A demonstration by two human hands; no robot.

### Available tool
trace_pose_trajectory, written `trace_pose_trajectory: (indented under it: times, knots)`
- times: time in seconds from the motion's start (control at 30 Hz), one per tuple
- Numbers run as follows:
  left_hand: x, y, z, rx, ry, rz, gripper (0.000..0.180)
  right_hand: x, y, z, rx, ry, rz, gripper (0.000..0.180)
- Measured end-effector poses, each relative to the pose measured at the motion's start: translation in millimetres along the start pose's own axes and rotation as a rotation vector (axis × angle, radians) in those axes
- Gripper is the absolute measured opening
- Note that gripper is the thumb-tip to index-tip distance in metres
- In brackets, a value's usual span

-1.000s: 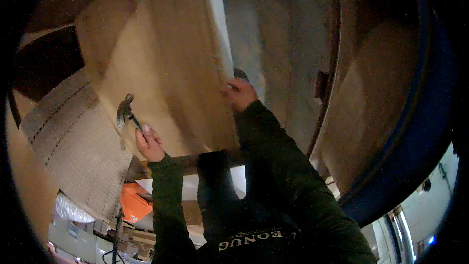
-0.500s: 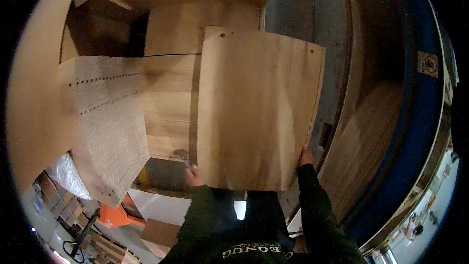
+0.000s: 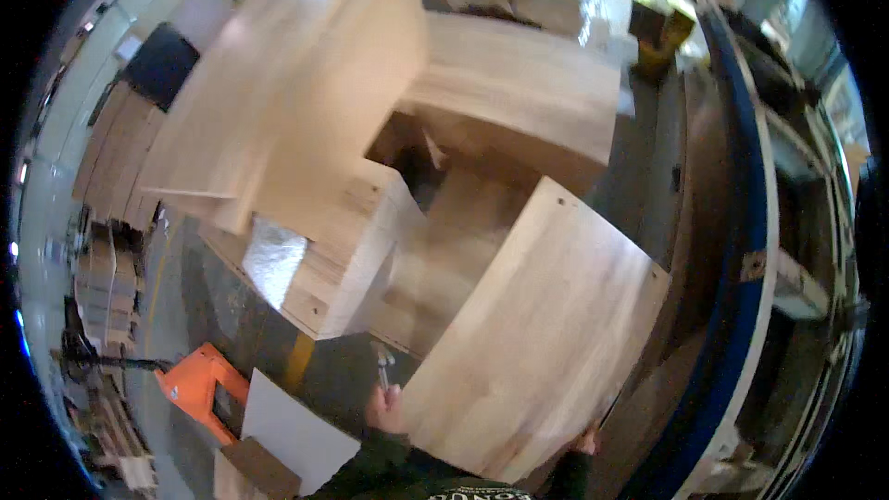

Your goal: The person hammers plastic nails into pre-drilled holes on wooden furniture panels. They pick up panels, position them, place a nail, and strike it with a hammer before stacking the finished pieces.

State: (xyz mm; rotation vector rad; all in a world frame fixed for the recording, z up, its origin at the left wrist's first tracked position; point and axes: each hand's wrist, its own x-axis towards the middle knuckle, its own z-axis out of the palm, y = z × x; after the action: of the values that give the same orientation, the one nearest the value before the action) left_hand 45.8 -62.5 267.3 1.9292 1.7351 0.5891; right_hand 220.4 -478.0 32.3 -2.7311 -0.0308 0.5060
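Note:
A rectangular wooden panel [image 3: 537, 333] with small holes near its far corners lies tilted in front of me. My right hand [image 3: 586, 442] is closed on its near right edge, the fingers partly hidden. At the panel's near left edge my left hand [image 3: 387, 410] is closed around a small hammer [image 3: 384, 368], its head pointing away from me. Whether that hand also presses on the panel, I cannot tell. Beyond the panel stands a wooden cabinet carcass [image 3: 509, 74] with an open inside. To its left is a wooden section with a pale side [image 3: 370, 259].
An orange pallet jack [image 3: 206, 387] stands at the lower left, near a white board [image 3: 292, 431]. Clear plastic wrap [image 3: 275, 262] sits by the cabinet's left part. A long blue-edged rack [image 3: 755, 296] runs along the right. Stacked boards [image 3: 116, 157] stand at the far left.
The view has swung and lifted, showing more of the cabinet and workshop. In the picture the panel has turned and shifted lower right. Both hands keep their holds.

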Motion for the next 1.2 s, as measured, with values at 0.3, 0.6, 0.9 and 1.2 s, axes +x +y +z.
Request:
trace_pose_trajectory:
  times: [0.3,0.6,0.9,1.2]
  knots:
    - [24,96,-204,-0.465,0.167,0.241,0.021,-2,-273,-193,1.414,-0.017,-0.483,0.034]
    - [223,79,-324,-0.63,0.337,0.391,0.025,-63,-540,-281,1.468,-0.439,-0.905,0.012]
    - [481,85,-372,0.118,0.374,0.568,0.03,-49,-804,-243,0.809,-0.289,-0.68,0.049]
    - [504,76,-317,0.151,0.116,0.424,0.028,-29,-854,-188,0.276,-0.068,-0.61,0.05]
